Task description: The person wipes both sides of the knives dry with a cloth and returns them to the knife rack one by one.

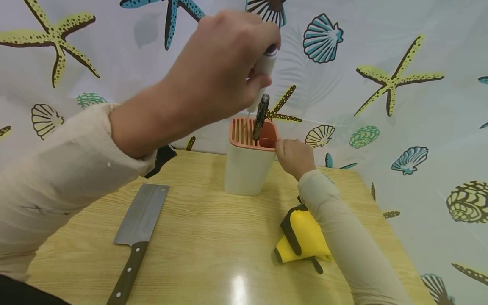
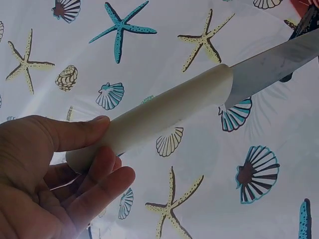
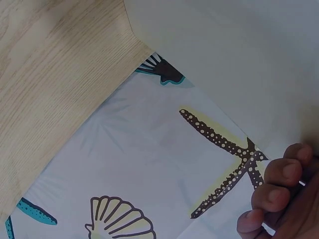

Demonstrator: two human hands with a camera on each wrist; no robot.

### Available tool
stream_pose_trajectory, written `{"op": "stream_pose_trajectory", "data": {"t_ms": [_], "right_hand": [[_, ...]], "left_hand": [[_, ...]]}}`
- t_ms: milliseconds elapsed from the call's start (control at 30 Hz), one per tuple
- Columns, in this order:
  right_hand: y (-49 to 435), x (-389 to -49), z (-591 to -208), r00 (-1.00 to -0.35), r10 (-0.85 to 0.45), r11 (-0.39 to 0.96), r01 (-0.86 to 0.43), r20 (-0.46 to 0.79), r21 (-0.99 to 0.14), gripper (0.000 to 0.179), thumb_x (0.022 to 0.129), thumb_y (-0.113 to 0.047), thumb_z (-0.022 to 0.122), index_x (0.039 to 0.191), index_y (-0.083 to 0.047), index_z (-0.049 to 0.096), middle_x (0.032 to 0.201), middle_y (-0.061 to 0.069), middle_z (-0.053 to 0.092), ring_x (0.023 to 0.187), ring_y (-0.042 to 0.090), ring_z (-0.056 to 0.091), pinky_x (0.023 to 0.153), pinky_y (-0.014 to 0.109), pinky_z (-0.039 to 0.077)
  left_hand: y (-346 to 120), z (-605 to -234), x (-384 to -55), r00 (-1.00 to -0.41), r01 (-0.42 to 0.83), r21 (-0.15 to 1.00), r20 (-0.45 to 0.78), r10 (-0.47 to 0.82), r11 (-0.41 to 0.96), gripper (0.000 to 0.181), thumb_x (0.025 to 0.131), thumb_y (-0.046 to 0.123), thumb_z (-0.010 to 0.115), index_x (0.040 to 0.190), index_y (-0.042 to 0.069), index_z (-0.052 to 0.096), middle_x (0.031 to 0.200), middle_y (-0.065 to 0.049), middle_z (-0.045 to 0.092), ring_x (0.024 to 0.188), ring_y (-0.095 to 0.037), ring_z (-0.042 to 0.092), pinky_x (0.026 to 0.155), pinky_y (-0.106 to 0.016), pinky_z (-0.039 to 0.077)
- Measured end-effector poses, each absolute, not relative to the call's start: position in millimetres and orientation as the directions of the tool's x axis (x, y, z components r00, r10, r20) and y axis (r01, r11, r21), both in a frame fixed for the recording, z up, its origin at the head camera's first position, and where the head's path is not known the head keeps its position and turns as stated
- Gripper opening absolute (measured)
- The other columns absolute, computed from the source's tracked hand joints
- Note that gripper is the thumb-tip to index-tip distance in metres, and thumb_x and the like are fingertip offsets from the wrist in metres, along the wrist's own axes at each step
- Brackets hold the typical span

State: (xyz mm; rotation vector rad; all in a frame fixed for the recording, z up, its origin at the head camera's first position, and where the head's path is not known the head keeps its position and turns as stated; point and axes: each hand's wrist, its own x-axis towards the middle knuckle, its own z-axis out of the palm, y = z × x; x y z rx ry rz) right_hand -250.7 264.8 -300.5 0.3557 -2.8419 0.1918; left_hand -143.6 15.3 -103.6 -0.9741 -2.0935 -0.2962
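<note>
My left hand (image 1: 225, 63) grips the pale handle (image 2: 169, 107) of a knife near its end, thumb against fingers. From that handle the knife blade (image 2: 271, 62) runs down to the slotted top of a white knife holder (image 1: 245, 169) with an orange rim; how deep it sits is hard to tell. A second knife's dark, mottled handle (image 1: 261, 116) sticks up from the holder. On the holder's right side, my right hand (image 1: 295, 156) holds the rim at the open compartment. In the right wrist view its fingers (image 3: 276, 186) curl beside the white wall.
A cleaver (image 1: 139, 224) with a dark riveted handle lies on the wooden table (image 1: 206, 237) at the left. Under my right forearm is a folded yellow and black cloth item (image 1: 305, 235). Behind the holder hangs a shell-and-starfish patterned sheet (image 1: 339, 93). A black object (image 1: 162, 161) shows beyond my left sleeve.
</note>
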Motion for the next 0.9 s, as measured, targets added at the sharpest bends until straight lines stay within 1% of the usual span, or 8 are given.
{"op": "stream_pose_trajectory", "data": {"t_ms": [233,367,467,600,667,733,900], "right_hand": [[262,-249,-300,-0.934,-0.215,0.963,-0.251,0.285,-0.098,0.058,0.106,-0.032,0.021,0.056,-0.015,0.045,0.052,0.001,0.042,0.048,0.020,0.042,0.043,0.031,0.034],[261,-250,-300,-0.938,-0.209,0.965,-0.245,0.278,-0.099,0.058,0.106,-0.032,0.020,0.056,-0.015,0.045,0.052,0.001,0.042,0.048,0.019,0.042,0.044,0.031,0.034],[260,-252,-299,-0.942,-0.194,0.968,-0.229,0.274,-0.103,0.058,0.106,-0.033,0.020,0.056,-0.015,0.044,0.052,0.002,0.042,0.048,0.019,0.041,0.044,0.031,0.034],[258,-257,-300,-0.951,-0.174,0.973,-0.206,0.256,-0.105,0.059,0.106,-0.034,0.020,0.056,-0.015,0.044,0.053,0.001,0.043,0.049,0.020,0.043,0.045,0.032,0.035],[257,-258,-300,-0.953,-0.171,0.974,-0.201,0.249,-0.102,0.059,0.106,-0.034,0.019,0.056,-0.015,0.044,0.053,0.002,0.044,0.050,0.020,0.044,0.045,0.032,0.036],[255,-259,-299,-0.954,-0.168,0.975,-0.197,0.248,-0.100,0.059,0.106,-0.034,0.020,0.056,-0.015,0.045,0.053,0.002,0.044,0.049,0.020,0.045,0.045,0.031,0.036],[254,-260,-299,-0.948,-0.168,0.976,-0.199,0.270,-0.092,0.059,0.107,-0.033,0.021,0.056,-0.015,0.044,0.052,0.002,0.043,0.049,0.021,0.045,0.044,0.031,0.035]], "left_hand": [[20,-112,-153,-0.416,0.741,-0.081,0.724,0.550,0.667,0.021,0.095,0.022,0.063,0.107,0.005,0.066,0.101,-0.009,0.070,0.097,-0.023,0.063,0.088,-0.033,0.055],[22,-114,-161,-0.444,0.735,-0.060,0.711,0.545,0.676,0.021,0.094,0.022,0.065,0.106,0.004,0.066,0.098,-0.010,0.069,0.094,-0.024,0.062,0.084,-0.036,0.054],[24,-113,-169,-0.500,0.721,-0.017,0.680,0.537,0.693,0.024,0.094,0.022,0.066,0.107,0.003,0.066,0.101,-0.011,0.070,0.095,-0.026,0.062,0.083,-0.039,0.055],[24,-113,-184,-0.611,0.676,0.061,0.603,0.513,0.734,0.031,0.094,0.024,0.068,0.115,0.001,0.066,0.110,-0.014,0.070,0.100,-0.028,0.062,0.085,-0.041,0.056],[23,-117,-194,-0.652,0.655,0.092,0.571,0.499,0.750,0.033,0.094,0.024,0.068,0.117,0.001,0.065,0.112,-0.014,0.070,0.100,-0.028,0.061,0.085,-0.041,0.055],[22,-121,-206,-0.677,0.641,0.112,0.548,0.490,0.760,0.034,0.094,0.025,0.068,0.118,0.001,0.065,0.113,-0.014,0.070,0.100,-0.028,0.061,0.085,-0.042,0.055],[27,-136,-232,-0.702,0.632,0.141,0.521,0.486,0.762,0.033,0.093,0.024,0.069,0.118,0.003,0.065,0.115,-0.013,0.071,0.102,-0.029,0.064,0.085,-0.045,0.056]]}}
